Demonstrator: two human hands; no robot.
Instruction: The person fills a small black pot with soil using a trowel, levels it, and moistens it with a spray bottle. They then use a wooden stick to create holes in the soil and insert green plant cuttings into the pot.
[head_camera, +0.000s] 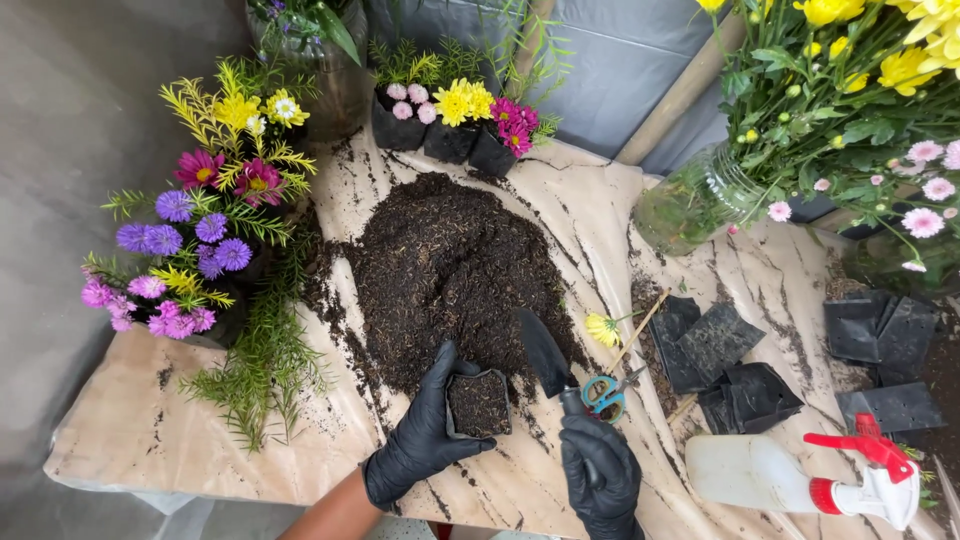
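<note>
Cream plastic sheeting streaked with dirt covers the table in front of me, and grey sheeting hangs behind it. A big mound of dark soil sits in the middle of the sheet.

My left hand, in a black glove, is wrapped around a small black grow bag filled with soil; thumb on the near left side, fingers curled behind it, holding it upright at the near edge of the mound. My right hand, also gloved in black, is closed around the handle of a small black trowel, whose blade points up and away toward the mound, just right of the bag and not touching it.

Blue-handled scissors lie just beside the trowel, with a cut yellow flower and a thin stick next to them. Empty black bags are scattered to the right. A white spray bottle with a red trigger lies on its side near my right hand.

To the left stand potted purple, pink and yellow flowers; 3 small potted bunches sit beyond the mound. A glass jar of yellow and pink flowers stands at the far right.
</note>
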